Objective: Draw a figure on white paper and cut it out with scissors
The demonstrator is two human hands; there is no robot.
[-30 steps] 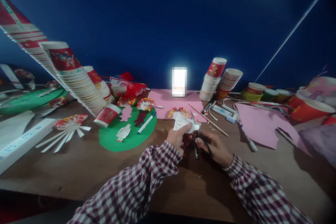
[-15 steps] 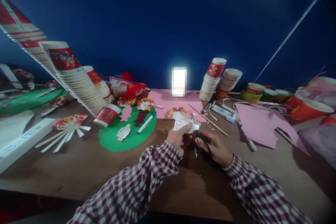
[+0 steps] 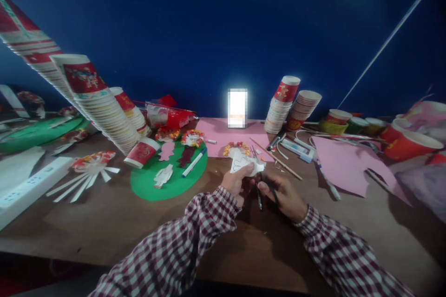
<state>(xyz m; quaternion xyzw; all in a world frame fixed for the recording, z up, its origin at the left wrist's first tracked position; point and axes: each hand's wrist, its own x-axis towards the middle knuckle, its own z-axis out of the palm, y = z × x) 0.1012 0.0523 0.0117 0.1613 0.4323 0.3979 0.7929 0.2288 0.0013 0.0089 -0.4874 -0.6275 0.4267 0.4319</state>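
Our left hand (image 3: 234, 184) pinches outlined white paper (image 3: 239, 163), likely light, limp, easily creased, best held mid-sheet; our right hand (image 3: 290, 198) grips scissors (image 3: 275, 191).

Dim, murky light here: the wall (image 3: 156, 32) is sunk in deep blue, while a pixelated white rectangle (image 3: 237, 107) is ringed by glare. Shadow is thrown across the table (image 3: 223, 260) below the right hand (image 3: 289, 197). Leftward, stacked cups (image 3: 29, 41) are stretched aslant; rightward, a red cup (image 3: 414, 146) is softly blurred.
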